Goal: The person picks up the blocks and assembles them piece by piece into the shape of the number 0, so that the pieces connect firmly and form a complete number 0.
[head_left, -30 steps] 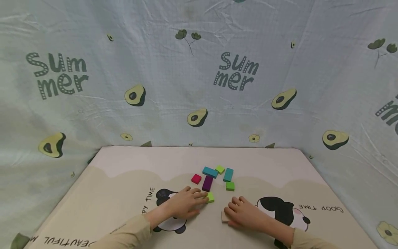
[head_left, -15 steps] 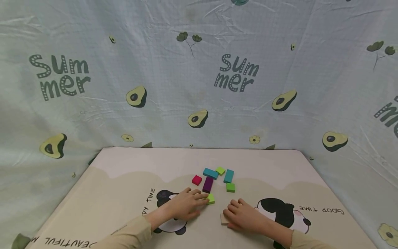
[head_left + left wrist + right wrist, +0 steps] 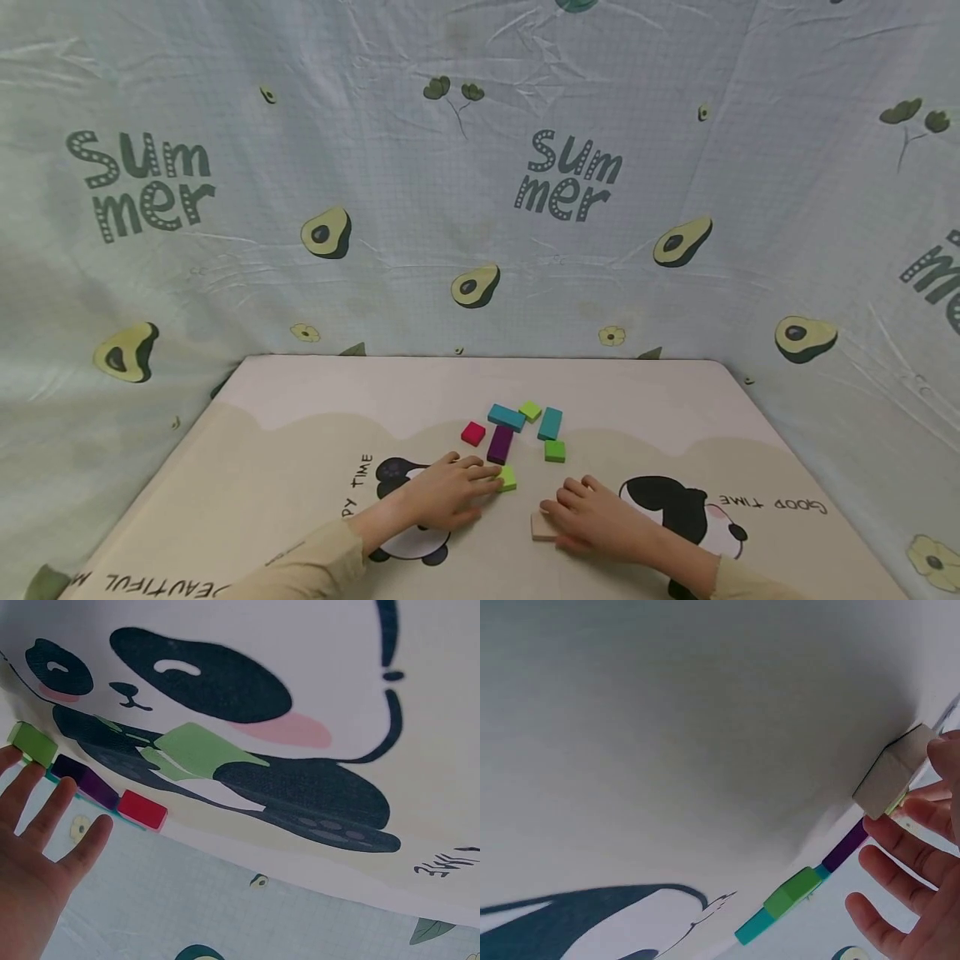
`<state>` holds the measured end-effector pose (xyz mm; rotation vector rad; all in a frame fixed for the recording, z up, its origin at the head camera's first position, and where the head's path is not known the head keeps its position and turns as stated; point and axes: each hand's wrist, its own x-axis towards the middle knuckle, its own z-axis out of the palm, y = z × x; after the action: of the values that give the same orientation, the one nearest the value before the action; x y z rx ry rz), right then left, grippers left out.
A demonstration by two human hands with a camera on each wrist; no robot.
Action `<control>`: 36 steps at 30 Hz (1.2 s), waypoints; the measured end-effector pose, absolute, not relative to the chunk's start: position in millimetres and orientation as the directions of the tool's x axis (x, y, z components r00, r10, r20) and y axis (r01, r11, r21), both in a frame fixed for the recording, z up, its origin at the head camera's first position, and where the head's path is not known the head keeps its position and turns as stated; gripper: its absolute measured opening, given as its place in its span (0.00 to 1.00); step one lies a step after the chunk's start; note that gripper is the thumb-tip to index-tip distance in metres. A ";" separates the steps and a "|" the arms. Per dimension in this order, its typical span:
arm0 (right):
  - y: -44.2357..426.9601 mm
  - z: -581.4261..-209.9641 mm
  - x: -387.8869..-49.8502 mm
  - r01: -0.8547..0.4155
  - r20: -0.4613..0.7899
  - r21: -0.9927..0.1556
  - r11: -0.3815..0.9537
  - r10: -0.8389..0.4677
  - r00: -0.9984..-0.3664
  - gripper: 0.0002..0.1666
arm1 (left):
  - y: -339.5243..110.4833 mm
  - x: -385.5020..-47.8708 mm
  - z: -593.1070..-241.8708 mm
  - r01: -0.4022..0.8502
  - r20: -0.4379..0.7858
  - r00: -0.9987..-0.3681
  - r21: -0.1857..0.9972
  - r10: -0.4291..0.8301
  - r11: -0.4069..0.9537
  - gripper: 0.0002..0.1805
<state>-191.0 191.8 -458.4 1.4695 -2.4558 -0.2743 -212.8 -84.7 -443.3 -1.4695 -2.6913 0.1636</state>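
Observation:
In the head view the left hand point(image 3: 447, 493) lies spread on the mat, its fingertips touching a lime block point(image 3: 507, 478). The left wrist view shows its fingers fanned beside a green block point(image 3: 32, 743), a purple block point(image 3: 87, 782) and a red block point(image 3: 142, 810). To the right, the right hand point(image 3: 600, 520) has its thumb and fingers around a plain wooden block point(image 3: 542, 527) on the mat. The right wrist view shows the thumb against one end of that wooden block point(image 3: 892, 771), with the other fingers loosely bent.
Beyond the hands lie a purple block point(image 3: 500, 445), a red block point(image 3: 473, 433), two blue blocks point(image 3: 507, 417) point(image 3: 550, 423), a lime block point(image 3: 530, 411) and a green block point(image 3: 555, 451). A printed fabric wall point(image 3: 405, 183) stands behind the mat point(image 3: 300, 392).
The right hand has shifted slightly to the right, so more of the wooden block shows. The left hand and the coloured blocks keep their places.

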 end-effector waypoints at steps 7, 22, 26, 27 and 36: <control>199.1 -454.3 -187.3 -0.855 0.142 0.253 0.453 -0.891 -0.431 0.17 | -85.1 -213.1 -444.2 0.833 0.016 -0.540 -0.138 0.842 0.536 0.26; 202.9 -448.7 -187.6 -0.885 0.119 0.165 0.436 -0.899 -0.421 0.18 | -85.6 -212.5 -444.5 0.829 0.023 -0.547 -0.123 0.837 0.545 0.26; 203.4 -448.0 -187.8 -0.883 0.105 0.142 0.448 -0.894 -0.437 0.19 | -87.4 -213.6 -445.5 0.832 0.032 -0.543 -0.120 0.839 0.542 0.26; 203.6 -448.2 -187.8 -0.881 0.102 0.137 0.452 -0.891 -0.442 0.19 | -87.7 -213.9 -445.5 0.832 0.032 -0.543 -0.117 0.839 0.543 0.26; 205.4 -449.9 -188.4 -0.882 0.113 0.128 0.454 -0.890 -0.442 0.19 | -87.2 -212.7 -445.6 0.829 0.028 -0.553 -0.088 0.833 0.553 0.26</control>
<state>-188.4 205.4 -449.9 1.5589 -2.5353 -0.0743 -212.7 -87.2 -445.6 -1.4517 -2.7092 0.0986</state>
